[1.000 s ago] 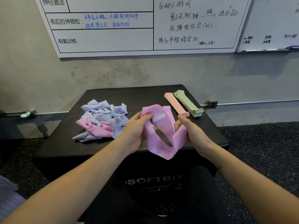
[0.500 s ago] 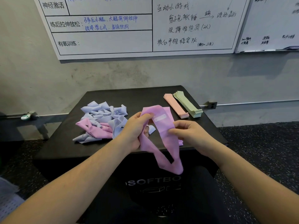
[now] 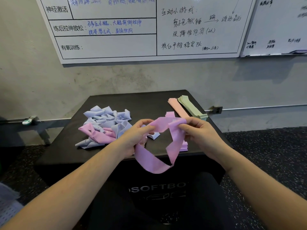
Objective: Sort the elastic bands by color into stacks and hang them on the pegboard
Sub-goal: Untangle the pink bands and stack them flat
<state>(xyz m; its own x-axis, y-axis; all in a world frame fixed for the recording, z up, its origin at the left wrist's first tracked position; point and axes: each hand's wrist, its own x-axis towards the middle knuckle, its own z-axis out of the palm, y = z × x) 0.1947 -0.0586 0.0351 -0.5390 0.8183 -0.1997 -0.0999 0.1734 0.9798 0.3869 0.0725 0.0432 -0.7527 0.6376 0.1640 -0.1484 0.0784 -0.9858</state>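
black box (image 3: 149, 103), pink band (image 3: 154, 163) btwn left hand (image 3: 137, 136), right hand (image 3: 201, 136)

Both forearms reached forward, the left hand (image 3: 134, 136) and right hand (image 3: 201, 135) level and apart, their fingers (image 3: 188, 126) curled in a pinch.

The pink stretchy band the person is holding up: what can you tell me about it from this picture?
The pink elastic band is a wide, flat, closed loop of thin, rubbery-looking material, matte and limp. Both hands hold it in the air above the near edge of the black box. The left hand grips one side and the right hand pinches the other near the top. The upper span is slightly twisted between them; the rest sags in a hanging loop below the box's edge. It seems to touch nothing else.
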